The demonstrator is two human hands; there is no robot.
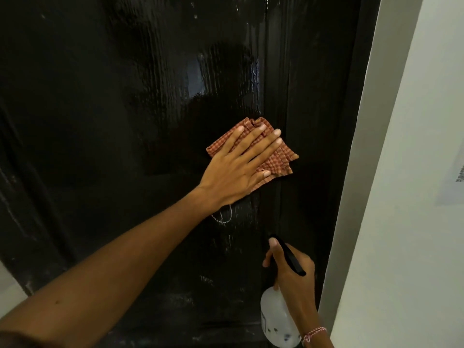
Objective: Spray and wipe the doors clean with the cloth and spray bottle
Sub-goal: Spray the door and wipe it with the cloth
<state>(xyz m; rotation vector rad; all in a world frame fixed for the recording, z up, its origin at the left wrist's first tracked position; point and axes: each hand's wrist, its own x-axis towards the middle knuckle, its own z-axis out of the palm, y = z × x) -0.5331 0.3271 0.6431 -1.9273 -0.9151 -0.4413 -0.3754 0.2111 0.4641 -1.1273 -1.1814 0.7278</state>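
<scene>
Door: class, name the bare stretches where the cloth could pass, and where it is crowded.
Free: the door panel left of the cloth and left hand, and the glossy stretch above them. Crowded: lower right, where the right hand grips the spray bottle beside the wall.

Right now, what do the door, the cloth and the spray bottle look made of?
Door: likely wood, dark glossy finish; vertical grain and reflections show.
Cloth: woven fabric, perhaps cotton, matte red-and-cream check; soft creased folds.
Spray bottle: translucent whitish plastic body, matte black plastic head, seemingly.
</scene>
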